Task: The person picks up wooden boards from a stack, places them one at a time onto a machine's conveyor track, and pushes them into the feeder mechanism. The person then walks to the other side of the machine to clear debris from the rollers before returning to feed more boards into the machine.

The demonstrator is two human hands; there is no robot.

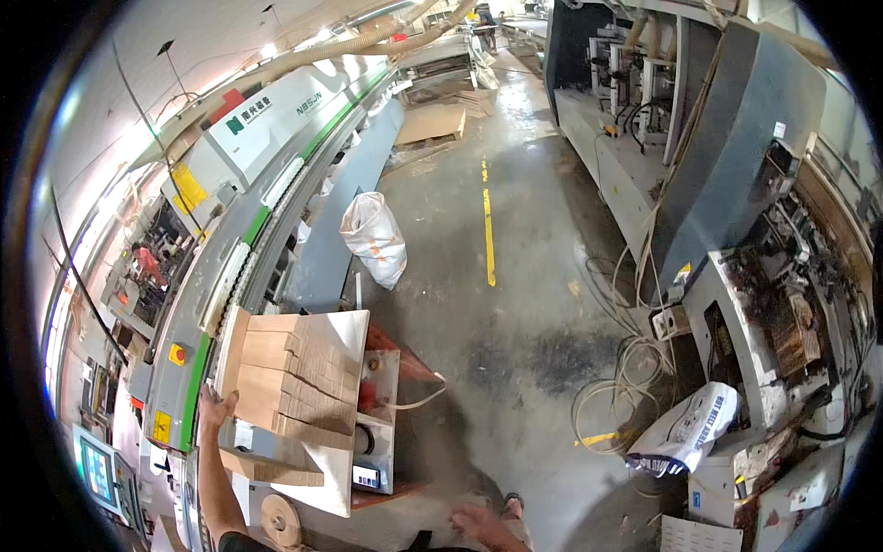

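Beside the long machine (276,175) at left, the left hand (214,405) lies spread flat against stacked wooden boards (299,377), which could slide off; right hand (478,524) hangs open, holding nothing.

Head-worn fisheye — steeply down, workshop-wide

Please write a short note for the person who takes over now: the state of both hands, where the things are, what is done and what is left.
Left hand: flat against the left side of the board stack, gripping nothing.
Right hand: empty, low, apart from the stack.
The stack sits on a red cart beside the long machine, boards lying uneven.
Done: boards are piled on the cart.
Left: no board is lifted or in the machine yet.
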